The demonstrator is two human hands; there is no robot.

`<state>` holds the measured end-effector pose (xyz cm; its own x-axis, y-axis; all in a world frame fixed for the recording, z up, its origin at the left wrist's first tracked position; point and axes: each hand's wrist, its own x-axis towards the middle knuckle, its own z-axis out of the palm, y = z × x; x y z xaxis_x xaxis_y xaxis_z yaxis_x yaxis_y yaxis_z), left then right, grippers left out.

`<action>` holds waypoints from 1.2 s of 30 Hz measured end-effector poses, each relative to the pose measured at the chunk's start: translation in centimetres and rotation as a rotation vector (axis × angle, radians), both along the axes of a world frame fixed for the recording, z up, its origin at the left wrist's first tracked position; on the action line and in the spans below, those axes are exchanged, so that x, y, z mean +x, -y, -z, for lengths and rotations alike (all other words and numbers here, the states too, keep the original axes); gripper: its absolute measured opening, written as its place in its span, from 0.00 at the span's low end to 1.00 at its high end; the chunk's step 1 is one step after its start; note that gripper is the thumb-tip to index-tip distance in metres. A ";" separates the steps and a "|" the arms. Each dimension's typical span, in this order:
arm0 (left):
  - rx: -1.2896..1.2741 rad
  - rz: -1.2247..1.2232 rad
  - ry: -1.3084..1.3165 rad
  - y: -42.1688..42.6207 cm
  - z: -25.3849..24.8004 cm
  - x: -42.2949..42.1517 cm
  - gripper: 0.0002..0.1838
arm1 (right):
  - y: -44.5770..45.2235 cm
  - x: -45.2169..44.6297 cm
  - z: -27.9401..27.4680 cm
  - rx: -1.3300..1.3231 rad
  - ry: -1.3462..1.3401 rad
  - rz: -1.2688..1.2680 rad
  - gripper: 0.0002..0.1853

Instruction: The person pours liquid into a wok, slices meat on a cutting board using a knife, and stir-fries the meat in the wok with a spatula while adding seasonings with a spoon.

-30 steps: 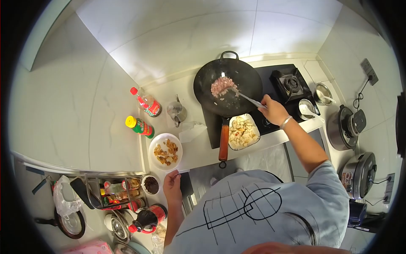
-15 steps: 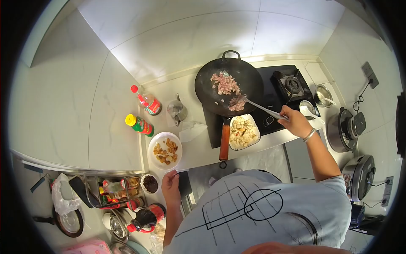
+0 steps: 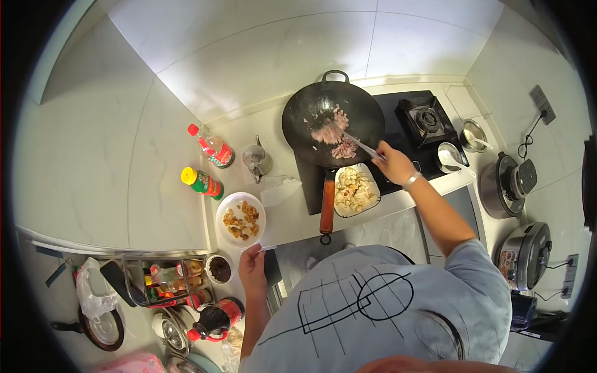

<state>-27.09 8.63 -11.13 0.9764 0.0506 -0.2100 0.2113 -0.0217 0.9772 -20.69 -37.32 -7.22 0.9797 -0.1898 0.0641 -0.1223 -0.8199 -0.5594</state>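
Note:
A black wok point(image 3: 305, 102) with a wooden handle point(image 3: 327, 208) stands on the stove. Inside it, chopped pinkish meat point(image 3: 342, 147) lies in loose clumps. My right hand point(image 3: 394, 163) is closed around the grey handle of a spatula point(image 3: 365, 147), whose head is down among the meat. Below the wok sits a square dish of pale chopped food point(image 3: 356, 191). Near the counter's front edge, my left hand point(image 3: 251, 261) hangs just below a white plate point(image 3: 260, 221) of browned pieces, its fingers curled together; whether anything small is between them is not visible.
Two sauce bottles point(image 3: 213, 149) and a metal jug point(image 3: 256, 160) stand left of the wok. A second burner point(image 3: 428, 120), small pots point(image 3: 474, 134) and two cookers point(image 3: 526, 256) are at the right. A bottle rack point(image 3: 140, 292) and a small bowl point(image 3: 219, 270) are lower left.
My right hand moved right with the spatula, pulling some meat towards the wok's near side, then came back left. The meat is more spread out. My left hand has barely moved.

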 end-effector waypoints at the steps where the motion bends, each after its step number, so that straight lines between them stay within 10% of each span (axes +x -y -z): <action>1: -0.003 -0.017 0.005 -0.3 0.3 -0.1 0.12 | 0.9 -1.9 -1.0 0.028 -0.014 -0.007 0.13; 7: 0.000 -0.047 -0.013 -1.2 0.9 -0.1 0.11 | 5.1 -9.1 -10.1 0.106 -0.191 -0.012 0.13; 24: -0.011 -0.076 -0.001 -1.4 0.5 -0.9 0.11 | -4.0 7.3 2.6 0.464 0.151 0.200 0.16; 36: -0.027 -0.076 -0.010 -1.9 0.6 -0.3 0.11 | 0.4 -5.3 -7.4 -0.081 -0.128 -0.093 0.14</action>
<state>-27.44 10.48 -11.74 0.9677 0.1190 -0.2221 0.2211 0.0212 0.9750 -25.99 -37.76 0.15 0.9940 -0.0971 -0.0507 -0.1095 -0.8728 -0.4756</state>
